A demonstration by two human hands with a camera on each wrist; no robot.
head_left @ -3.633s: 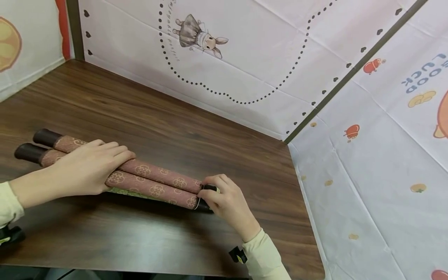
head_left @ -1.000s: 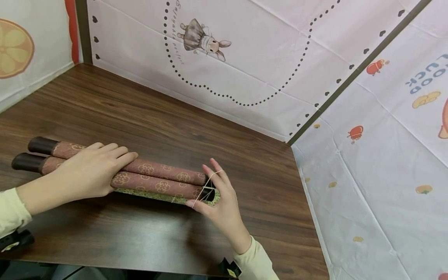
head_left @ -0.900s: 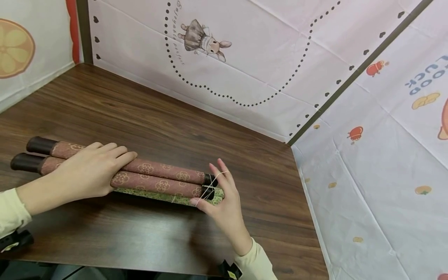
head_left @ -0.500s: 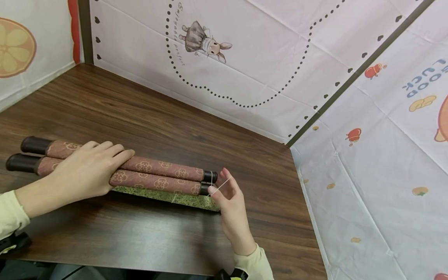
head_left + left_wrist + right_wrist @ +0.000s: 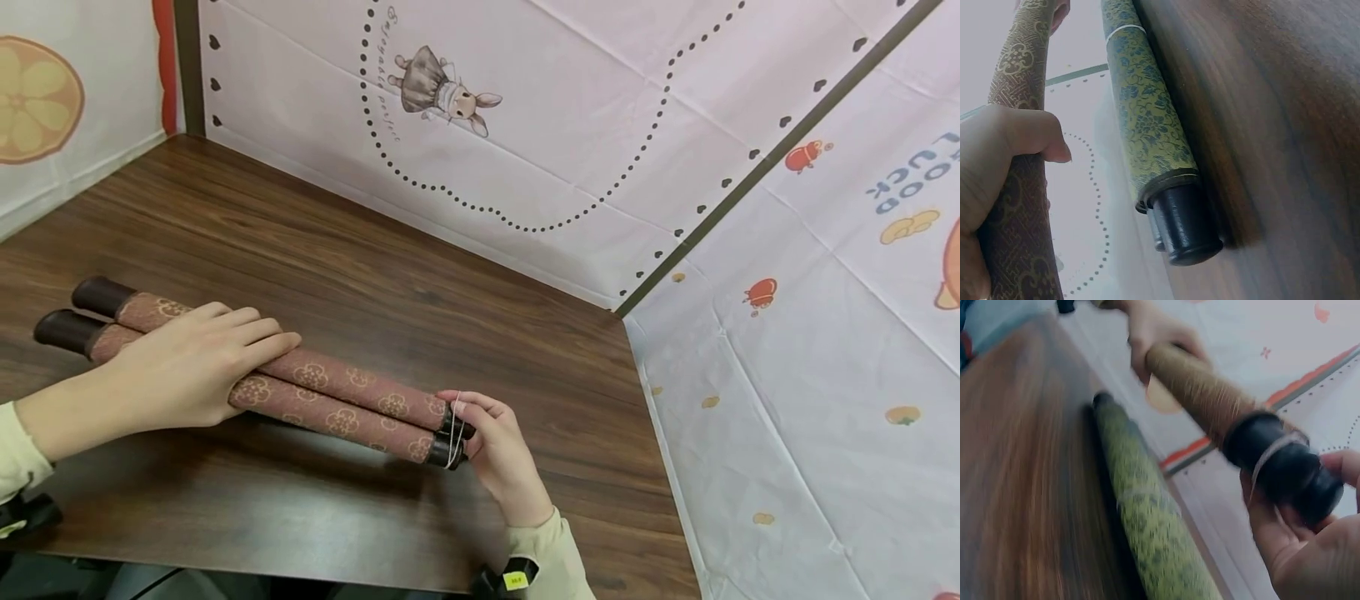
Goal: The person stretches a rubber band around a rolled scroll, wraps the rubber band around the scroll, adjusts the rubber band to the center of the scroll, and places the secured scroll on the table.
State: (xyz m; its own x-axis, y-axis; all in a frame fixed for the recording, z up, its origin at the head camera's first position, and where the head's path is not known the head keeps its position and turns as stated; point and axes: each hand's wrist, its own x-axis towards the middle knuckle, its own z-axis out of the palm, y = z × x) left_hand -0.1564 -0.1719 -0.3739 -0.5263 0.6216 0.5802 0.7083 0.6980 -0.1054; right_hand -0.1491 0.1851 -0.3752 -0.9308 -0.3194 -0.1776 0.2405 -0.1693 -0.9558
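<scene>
Two rolled scrolls (image 5: 341,419) with reddish-brown, flower-patterned cloth and black end knobs lie side by side. My left hand (image 5: 198,362) grips both from above, left of their middle. A thin white rubber band (image 5: 454,429) loops round the right-hand knobs. My right hand (image 5: 495,446) is at that end, thumb and fingers pinching the band by the knobs. In the right wrist view the band (image 5: 1275,453) crosses a black knob (image 5: 1285,469), fingers close about it. Under the held scrolls, a green patterned scroll bundle (image 5: 1147,112) with its own white band rests on the table, mostly hidden in the head view.
The dark wood table (image 5: 360,250) runs back to a fabric wall (image 5: 525,108) with a rabbit print. Another printed fabric wall (image 5: 810,375) stands along the right side. The table's front edge (image 5: 262,571) is near the body.
The band, earlier stretched wide across my right fingers, now lies round the knobs. The scrolls' right ends have swung towards the body, covering the green bundle. My left hand keeps its grip.
</scene>
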